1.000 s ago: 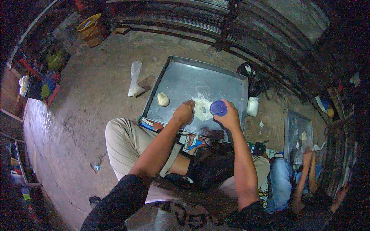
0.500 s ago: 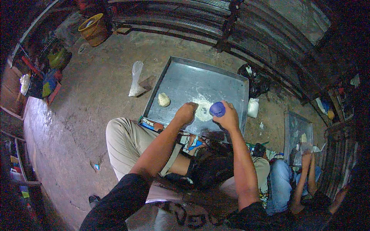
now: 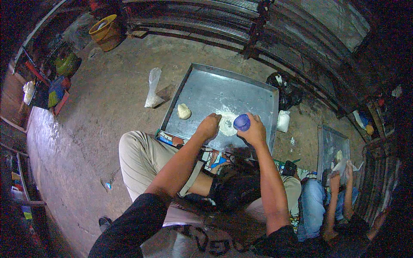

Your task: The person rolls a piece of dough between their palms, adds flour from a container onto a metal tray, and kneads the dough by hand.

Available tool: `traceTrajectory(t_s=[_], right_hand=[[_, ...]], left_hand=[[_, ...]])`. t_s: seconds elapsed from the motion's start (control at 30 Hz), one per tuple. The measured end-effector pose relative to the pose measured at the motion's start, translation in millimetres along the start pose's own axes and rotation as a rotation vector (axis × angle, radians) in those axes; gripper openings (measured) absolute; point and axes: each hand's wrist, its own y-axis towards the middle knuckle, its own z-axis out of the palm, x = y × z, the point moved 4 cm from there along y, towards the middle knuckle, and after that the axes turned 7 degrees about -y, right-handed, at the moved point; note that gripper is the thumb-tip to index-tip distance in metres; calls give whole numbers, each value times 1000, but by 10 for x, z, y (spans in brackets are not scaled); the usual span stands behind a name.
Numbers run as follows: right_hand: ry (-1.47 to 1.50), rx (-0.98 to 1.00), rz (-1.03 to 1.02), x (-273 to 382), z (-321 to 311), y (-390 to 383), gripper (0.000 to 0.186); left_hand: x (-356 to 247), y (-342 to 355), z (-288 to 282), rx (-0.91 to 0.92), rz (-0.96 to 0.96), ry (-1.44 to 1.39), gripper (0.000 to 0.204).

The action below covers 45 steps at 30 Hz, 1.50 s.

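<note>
My right hand (image 3: 254, 130) grips a small purple cup (image 3: 241, 122), tipped with its mouth toward the flour. The white flour (image 3: 226, 123) lies as a ring-shaped heap with a hollow, on a shallow metal tray (image 3: 206, 81) in front of me. At the heap's left edge, my left hand (image 3: 209, 125) is closed, fingers drawn together; what they hold, if anything, is hidden. Farther left on the tray sits a pale lump of dough (image 3: 184, 112), apart from both hands. The cup's contents cannot be made out.
Beyond the tray's left side stands a clear bag of white stuff (image 3: 153, 92). To its right are a white packet (image 3: 283, 121) and a black plastic bag (image 3: 285, 94). A co-worker's hands (image 3: 341, 174) hold clear plastic by another tray (image 3: 333, 142). Yellow buckets (image 3: 105, 34) stand far left.
My hands and the cup stay almost in place over the flour. At the right, the co-worker's hands have moved apart, with the plastic spread between them.
</note>
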Motion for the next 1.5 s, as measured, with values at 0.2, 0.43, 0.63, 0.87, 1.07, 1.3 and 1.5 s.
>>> traceTrajectory(t_s=[0.2, 0.43, 0.63, 0.87, 1.07, 1.3, 1.5], right_hand=[[-5, 10, 10, 3, 8, 3, 78], [-22, 0, 1, -5, 29, 5, 78], [-25, 35, 11, -13, 43, 15, 80], [-39, 46, 1, -27, 68, 15, 79], [-45, 20, 5, 10, 37, 11, 79], [-47, 29, 4, -2, 59, 16, 78], [-69, 24, 2, 41, 20, 1, 79]], left_hand=[[7, 8, 10, -15, 36, -10, 38], [-1, 34, 33, 72, 12, 60, 40], [31, 19, 52, 20, 39, 27, 39], [18, 44, 59, 58, 24, 33, 39], [-27, 1, 32, -45, 81, -41, 14], [54, 55, 84, 63, 19, 24, 37], [71, 53, 93, 48, 60, 50, 37]])
